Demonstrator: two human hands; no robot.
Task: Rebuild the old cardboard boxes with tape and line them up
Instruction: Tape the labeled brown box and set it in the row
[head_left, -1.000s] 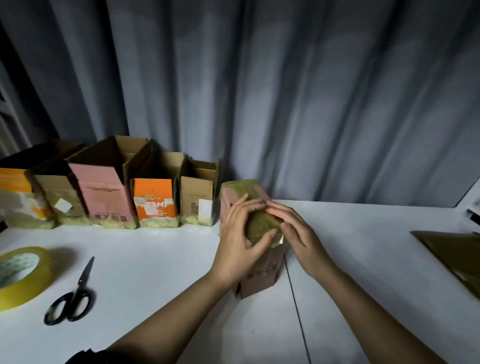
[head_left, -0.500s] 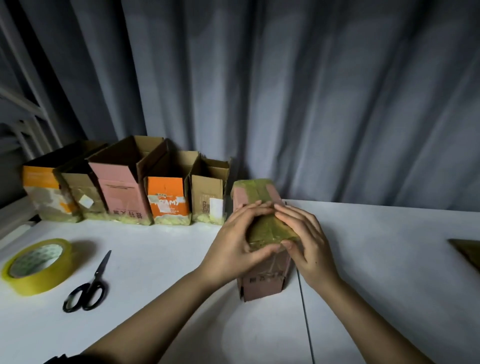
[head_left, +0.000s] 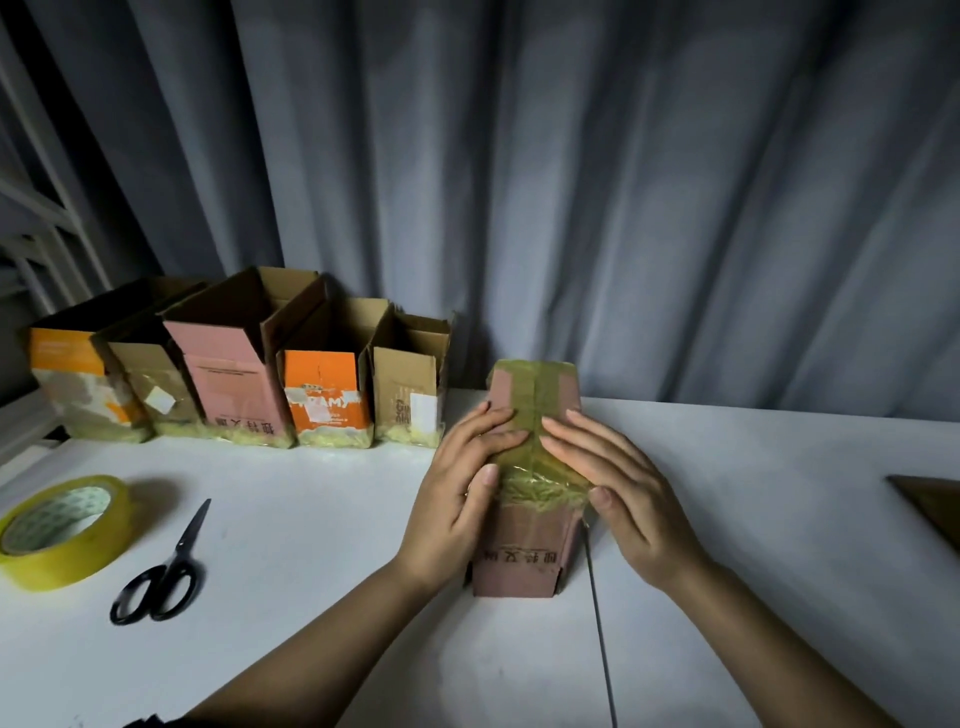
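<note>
Since the earlier frame, both hands have spread apart along the taped top of the pink cardboard box (head_left: 524, 551); the fingertips, previously overlapping at the middle, now meet only near the centre seam. Left hand (head_left: 462, 488) lies flat against the box's left side and top, fingers straight, thumb pressing the crumpled yellowish tape (head_left: 540, 486) at the near edge. Right hand (head_left: 623, 493) mirrors it on the right side — fingers straight, thumb at the near right corner. Neither hand grips; both press.

The box stands on the white table (head_left: 311, 597), open end down, just right of the row of finished boxes (head_left: 239, 379) lined up against the grey curtain (head_left: 571, 182). A tape roll (head_left: 62, 530) lies at the left edge, with black scissors (head_left: 166, 569) beside it — well apart from the hands. A flat brown cardboard piece (head_left: 930, 504) shows at the right edge.
</note>
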